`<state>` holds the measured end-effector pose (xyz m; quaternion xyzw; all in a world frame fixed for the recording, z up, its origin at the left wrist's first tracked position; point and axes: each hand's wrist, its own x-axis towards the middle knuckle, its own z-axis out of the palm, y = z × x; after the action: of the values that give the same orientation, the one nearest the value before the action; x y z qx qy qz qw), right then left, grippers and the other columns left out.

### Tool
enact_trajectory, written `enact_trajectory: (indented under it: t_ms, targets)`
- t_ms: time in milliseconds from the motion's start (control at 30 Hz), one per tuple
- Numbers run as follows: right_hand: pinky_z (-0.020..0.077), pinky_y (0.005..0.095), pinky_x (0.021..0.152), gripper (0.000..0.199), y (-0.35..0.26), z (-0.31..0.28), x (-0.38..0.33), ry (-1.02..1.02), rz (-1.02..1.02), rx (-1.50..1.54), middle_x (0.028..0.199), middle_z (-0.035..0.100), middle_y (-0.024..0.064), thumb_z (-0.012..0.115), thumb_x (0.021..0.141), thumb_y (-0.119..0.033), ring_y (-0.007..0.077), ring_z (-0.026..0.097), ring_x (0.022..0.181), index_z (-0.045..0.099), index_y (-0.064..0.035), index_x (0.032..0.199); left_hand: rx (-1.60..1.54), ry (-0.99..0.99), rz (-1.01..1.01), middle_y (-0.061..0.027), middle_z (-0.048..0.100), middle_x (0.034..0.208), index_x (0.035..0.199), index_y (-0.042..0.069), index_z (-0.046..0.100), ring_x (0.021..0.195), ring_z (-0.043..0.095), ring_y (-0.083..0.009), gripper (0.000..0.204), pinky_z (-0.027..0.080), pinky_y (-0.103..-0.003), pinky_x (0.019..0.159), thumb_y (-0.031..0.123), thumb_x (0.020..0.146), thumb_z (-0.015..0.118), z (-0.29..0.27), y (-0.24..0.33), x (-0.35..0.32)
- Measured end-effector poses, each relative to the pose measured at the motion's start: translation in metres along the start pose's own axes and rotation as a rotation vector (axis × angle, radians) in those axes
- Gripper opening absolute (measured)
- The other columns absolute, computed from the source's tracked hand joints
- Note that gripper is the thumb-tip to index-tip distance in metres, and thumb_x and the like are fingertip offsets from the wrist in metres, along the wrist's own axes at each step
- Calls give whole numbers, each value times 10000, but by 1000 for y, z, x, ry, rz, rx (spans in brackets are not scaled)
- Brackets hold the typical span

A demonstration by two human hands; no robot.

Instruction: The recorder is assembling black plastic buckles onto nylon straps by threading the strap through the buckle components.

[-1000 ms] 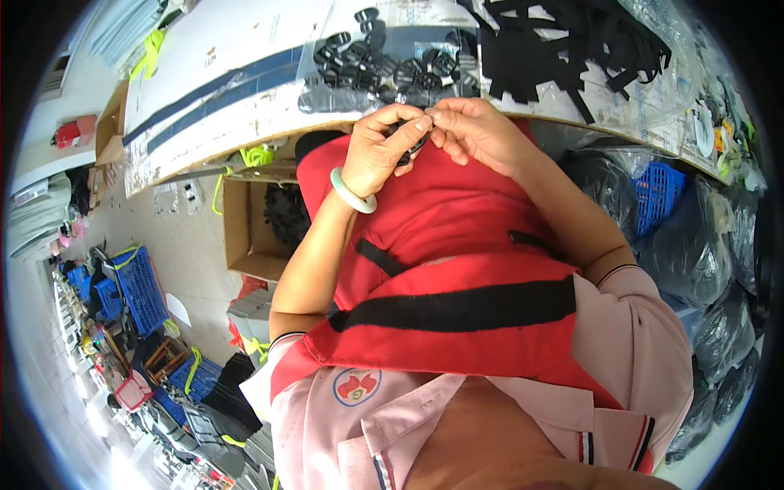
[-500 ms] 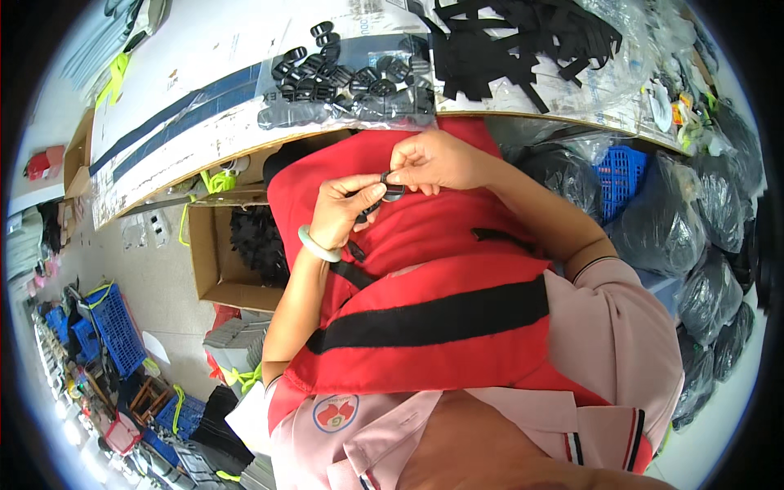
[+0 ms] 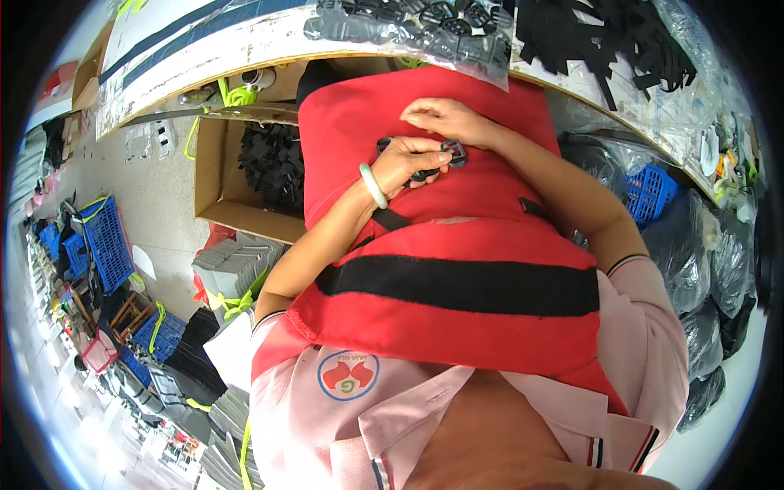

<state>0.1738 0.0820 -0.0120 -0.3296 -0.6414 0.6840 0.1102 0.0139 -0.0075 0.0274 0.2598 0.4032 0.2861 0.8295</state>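
Note:
Over my lap, covered by a red apron [image 3: 457, 287] with a wide black band, my left hand [image 3: 398, 169] is closed. A black plastic buckle [image 3: 454, 153] sticks out between its thumb and fingers. More black pieces, perhaps webbing or other buckles, show under the thumb and behind the fingers, but are partly hidden. Just beyond the buckle, my right hand [image 3: 452, 120] lies apart from it, back upward. Its fingers are stretched out, slightly bent, and nothing shows in them.
Ahead, a white-topped table [image 3: 192, 61] bears a clear bag of black buckles [image 3: 445, 28] and a heap of black webbing strips [image 3: 600, 41]. A cardboard box [image 3: 216, 175] of black pieces stands left. Stacked grey pieces [image 3: 237, 265], blue baskets [image 3: 651, 194] and dark bags [image 3: 682, 253] lie around.
My right hand has let go of the buckle and moved slightly away from it. My left hand still holds the buckle. The whole view has shifted, so the table sits higher.

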Motion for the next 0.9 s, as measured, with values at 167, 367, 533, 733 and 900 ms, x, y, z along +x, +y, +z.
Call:
enact_trajectory:
  t_ms: [167,367,533,733,900]
  targets:
    - [475,322,885,338,23,27,33,-270,-176,-4,1022,660,85,657,790,-162,198,612,997,613,-53,1107,-338,-107,138,-74,611,778,1015,-3,608,606,548,-121,183,371,-206,427,157,937,566,-19,-2,-17]
    - [490,292,751,251,2,44,25,-127,-182,-233,909,655,89,666,840,-152,149,622,835,628,-66,1073,-721,116,345,-84,598,936,995,22,558,852,627,-249,209,533,-323,644,224,970,507,-64,0,-45]
    - [513,289,703,177,-42,38,6,221,-270,-364,946,635,87,667,855,-135,154,623,795,662,-48,1009,-845,308,265,-115,657,945,1009,0,603,934,642,-278,225,564,-394,782,208,952,539,-75,4,-39]
    - [473,351,850,289,-71,50,0,218,-708,-788,1098,618,36,694,770,-212,238,574,964,663,-95,1032,-846,-9,149,-96,664,939,1037,34,604,841,658,-207,220,575,-340,696,216,959,508,-64,11,-26]
    - [450,369,879,237,-113,20,-28,332,-657,-767,1062,630,44,709,770,-204,252,574,952,680,-89,975,-711,101,140,-68,619,889,1026,53,578,774,616,-197,192,503,-276,537,225,950,538,-54,5,-18]
